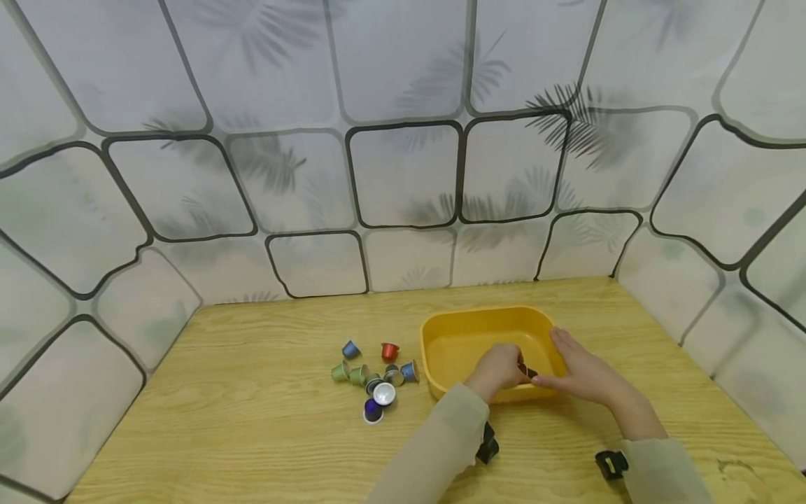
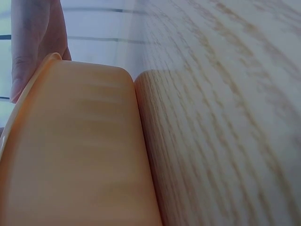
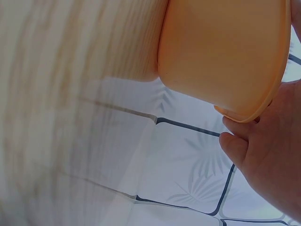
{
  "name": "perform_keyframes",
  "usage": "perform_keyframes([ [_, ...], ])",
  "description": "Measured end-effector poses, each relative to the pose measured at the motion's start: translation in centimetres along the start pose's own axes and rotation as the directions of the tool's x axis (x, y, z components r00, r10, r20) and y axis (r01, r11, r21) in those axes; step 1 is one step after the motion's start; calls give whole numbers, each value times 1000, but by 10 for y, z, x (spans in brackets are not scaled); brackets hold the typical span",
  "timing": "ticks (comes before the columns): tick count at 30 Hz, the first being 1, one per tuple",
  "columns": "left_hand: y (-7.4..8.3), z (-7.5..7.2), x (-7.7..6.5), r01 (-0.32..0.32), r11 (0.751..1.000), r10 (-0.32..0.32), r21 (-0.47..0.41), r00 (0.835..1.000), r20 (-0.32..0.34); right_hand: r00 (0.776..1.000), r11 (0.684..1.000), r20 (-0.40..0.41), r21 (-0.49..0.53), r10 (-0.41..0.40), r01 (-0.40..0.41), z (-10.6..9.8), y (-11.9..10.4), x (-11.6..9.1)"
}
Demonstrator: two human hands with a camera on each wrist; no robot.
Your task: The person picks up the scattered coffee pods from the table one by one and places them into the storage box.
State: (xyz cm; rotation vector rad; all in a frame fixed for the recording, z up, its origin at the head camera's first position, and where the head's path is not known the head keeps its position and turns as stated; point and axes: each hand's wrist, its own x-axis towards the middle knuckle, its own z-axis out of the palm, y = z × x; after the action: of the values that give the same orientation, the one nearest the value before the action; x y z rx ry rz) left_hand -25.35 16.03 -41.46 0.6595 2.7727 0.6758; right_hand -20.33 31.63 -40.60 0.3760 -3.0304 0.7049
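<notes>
My left hand (image 1: pixel 500 365) reaches into the yellow plastic basin (image 1: pixel 486 315) with its fingers curled. It pinches a small dark coffee capsule (image 1: pixel 529 372), partly hidden by the fingers. My right hand (image 1: pixel 588 371) rests on the basin's right rim, fingers laid straight along it. Its thumb stretches left, close to the dark capsule. The right hand (image 2: pixel 35 33) also shows in the left wrist view, over the far end of the basin's wall (image 2: pixel 80 141). In the right wrist view, fingertips of the right hand (image 3: pixel 268 150) touch the basin's corner (image 3: pixel 225 56).
Several coffee capsules lie left of the basin on the wooden table (image 1: pixel 264 420): a red capsule (image 1: pixel 390 351), a blue capsule (image 1: pixel 350 349), a green capsule (image 1: pixel 341 372), a purple capsule (image 1: pixel 373 410) and others. A patterned curtain (image 1: pixel 403 175) encloses the table's back and sides.
</notes>
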Motion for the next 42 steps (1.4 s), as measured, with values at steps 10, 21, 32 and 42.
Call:
perform_keyframes([
  [10,0,1,0,8,1000,-8,-3,1000,3,1000,1000,5,2,-3,3,0,-1,0],
  [21,1,-1,-1,-8,1000,8,17,1000,-2,1000,1000,-5,1,-5,5,0,0,0],
  [32,-2,-2,-2,-21,1000,21,23,1000,-11,1000,1000,-1,17,1,-1,0,-4,-1],
  [42,-1,-1,-3,-49,998,49,41,999,-8,1000,1000,1,22,7,-7,-1,-5,-3],
])
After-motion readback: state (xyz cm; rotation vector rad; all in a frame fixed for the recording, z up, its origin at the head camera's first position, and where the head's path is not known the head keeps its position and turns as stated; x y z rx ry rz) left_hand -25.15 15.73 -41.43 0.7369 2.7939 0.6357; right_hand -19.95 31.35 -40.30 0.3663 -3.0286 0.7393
